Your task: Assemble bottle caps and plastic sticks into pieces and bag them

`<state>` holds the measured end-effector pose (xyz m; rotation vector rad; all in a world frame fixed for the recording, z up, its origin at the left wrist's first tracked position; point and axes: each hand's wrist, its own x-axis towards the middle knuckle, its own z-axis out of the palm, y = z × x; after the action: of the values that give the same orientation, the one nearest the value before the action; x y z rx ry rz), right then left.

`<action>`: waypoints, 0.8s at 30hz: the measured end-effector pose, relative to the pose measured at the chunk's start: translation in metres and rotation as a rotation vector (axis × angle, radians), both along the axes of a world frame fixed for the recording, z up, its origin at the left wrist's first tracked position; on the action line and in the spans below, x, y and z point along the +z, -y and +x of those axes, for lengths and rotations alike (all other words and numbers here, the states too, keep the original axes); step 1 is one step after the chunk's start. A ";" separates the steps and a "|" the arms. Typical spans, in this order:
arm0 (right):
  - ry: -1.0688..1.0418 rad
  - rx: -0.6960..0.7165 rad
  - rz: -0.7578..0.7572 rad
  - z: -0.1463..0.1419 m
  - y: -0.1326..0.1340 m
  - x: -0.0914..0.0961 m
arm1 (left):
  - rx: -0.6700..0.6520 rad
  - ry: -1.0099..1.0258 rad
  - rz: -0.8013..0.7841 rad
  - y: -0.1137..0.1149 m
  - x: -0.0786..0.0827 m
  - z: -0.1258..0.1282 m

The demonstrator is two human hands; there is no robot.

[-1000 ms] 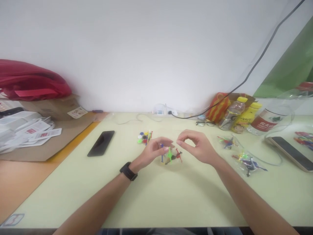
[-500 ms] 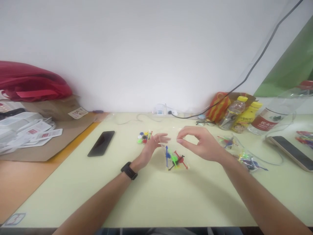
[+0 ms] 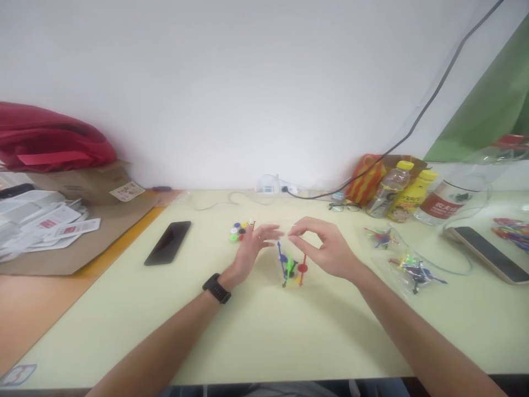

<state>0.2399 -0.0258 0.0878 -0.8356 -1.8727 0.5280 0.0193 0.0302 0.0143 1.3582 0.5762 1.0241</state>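
Observation:
A small clear plastic bag [image 3: 295,255] with colourful plastic arrow spinners [image 3: 290,269] inside stands between my hands, its film barely visible. The arrows are blue, green, red, yellow and black. My right hand [image 3: 324,245] pinches thumb and forefinger together at what looks like the bag's top edge. Opposite it, my left hand [image 3: 254,248] has its fingers stretched out beside the bag; whether they touch the film I cannot tell. Behind my left hand lies a cluster of small coloured discs [image 3: 235,232], partly hidden by it.
Two filled bags of spinners [image 3: 415,273] lie on the right, near a phone [image 3: 491,253] and a heap of coloured pieces [image 3: 512,231]. Bottles [image 3: 413,193] and glasses [image 3: 345,207] stand at the back. A black phone [image 3: 168,243] lies left, beside cardboard [image 3: 99,237].
The spinners in the bag have shifted, with the red arrow now more upright. My right hand has come slightly nearer my left. The whole view has moved a little.

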 end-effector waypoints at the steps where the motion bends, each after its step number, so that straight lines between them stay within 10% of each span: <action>1: -0.041 -0.018 0.031 0.002 0.001 0.003 | 0.000 0.011 0.001 0.000 0.000 0.000; 24: 0.009 -0.076 0.030 0.016 -0.010 -0.029 | -0.220 -0.362 0.114 0.023 0.004 0.012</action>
<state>0.2555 -0.0155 0.0590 -0.8867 -1.8449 0.4482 0.0318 0.0074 0.0179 1.6839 0.6244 0.6436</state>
